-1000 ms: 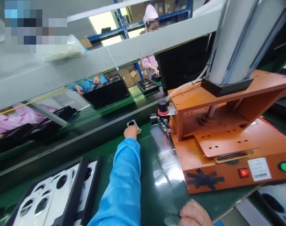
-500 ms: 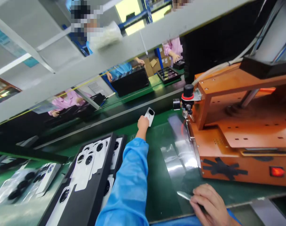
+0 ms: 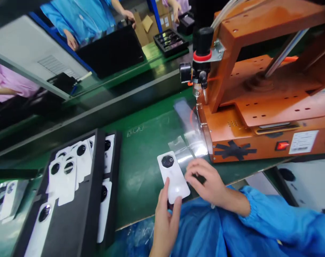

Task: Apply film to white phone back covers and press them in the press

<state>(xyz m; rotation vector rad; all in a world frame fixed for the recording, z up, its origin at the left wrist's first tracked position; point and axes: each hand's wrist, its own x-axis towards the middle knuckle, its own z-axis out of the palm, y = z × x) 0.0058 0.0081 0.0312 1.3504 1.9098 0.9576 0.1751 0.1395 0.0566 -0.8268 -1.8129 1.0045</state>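
My left hand [image 3: 166, 217] grips the lower end of a white phone back cover [image 3: 174, 178], thumb and fingers at its edges. The cover has a round black camera window near its top and is tilted over the front of the green table. Close to the cover's right side is my right hand [image 3: 205, 180], its fingers curled and pressed together. A small pale tip shows under that palm, but what the hand holds is hidden.
To the left, a black tray [image 3: 71, 228] bears several white covers [image 3: 67, 178], with another tray beneath. An orange press [image 3: 232, 128] stands at right, clear film strips [image 3: 190, 139] beside it. Across the bench, people handle black trays [image 3: 171, 43].
My left hand has come back from the table's far side with the white cover, now near my body. My right hand has moved up beside it; its pointed metal tool no longer shows clearly.
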